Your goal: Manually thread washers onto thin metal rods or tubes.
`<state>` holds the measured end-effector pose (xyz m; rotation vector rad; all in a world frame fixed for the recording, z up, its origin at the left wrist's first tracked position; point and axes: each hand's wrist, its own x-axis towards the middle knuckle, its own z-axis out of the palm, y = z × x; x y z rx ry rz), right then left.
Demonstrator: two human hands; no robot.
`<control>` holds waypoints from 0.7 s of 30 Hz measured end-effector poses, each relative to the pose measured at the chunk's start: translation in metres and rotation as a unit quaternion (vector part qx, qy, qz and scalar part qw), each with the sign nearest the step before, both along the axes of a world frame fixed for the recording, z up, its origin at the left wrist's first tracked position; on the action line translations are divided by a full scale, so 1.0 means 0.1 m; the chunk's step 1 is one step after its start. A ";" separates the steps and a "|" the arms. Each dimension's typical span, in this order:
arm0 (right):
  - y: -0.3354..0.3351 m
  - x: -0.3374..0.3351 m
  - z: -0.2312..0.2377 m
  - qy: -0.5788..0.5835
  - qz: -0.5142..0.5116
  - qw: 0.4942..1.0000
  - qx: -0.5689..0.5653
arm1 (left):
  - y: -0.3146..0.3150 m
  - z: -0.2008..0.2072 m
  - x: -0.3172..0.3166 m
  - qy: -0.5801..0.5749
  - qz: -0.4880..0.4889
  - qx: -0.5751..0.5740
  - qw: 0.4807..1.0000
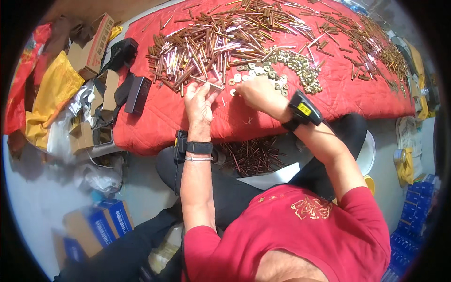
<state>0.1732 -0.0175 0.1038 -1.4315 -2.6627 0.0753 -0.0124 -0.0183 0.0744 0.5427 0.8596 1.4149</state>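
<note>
Metal rod (208, 82), L hand (199, 103); axis approx. L-to-R.

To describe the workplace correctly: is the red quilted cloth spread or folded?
Spread: the red quilted cloth lies wide under thin brown rods.

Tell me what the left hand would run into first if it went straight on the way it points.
Likely the pile of metal rods on the red cloth, just beyond the left hand. The hand's height above the cloth is unclear, so it might pass over the nearest rods.
</note>
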 end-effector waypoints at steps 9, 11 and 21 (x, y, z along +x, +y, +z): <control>0.40 -0.35 0.24 -0.129 0.099 0.985 -0.049 | 0.00 0.06 -0.06 -0.061 0.046 0.027 0.997; 0.39 -0.17 0.09 -0.119 0.077 0.987 -0.077 | 0.01 0.09 -0.02 -0.065 0.043 0.032 0.996; -0.05 0.18 0.11 0.458 -0.067 0.850 -0.251 | -0.01 0.09 -0.01 -0.056 0.025 0.038 0.997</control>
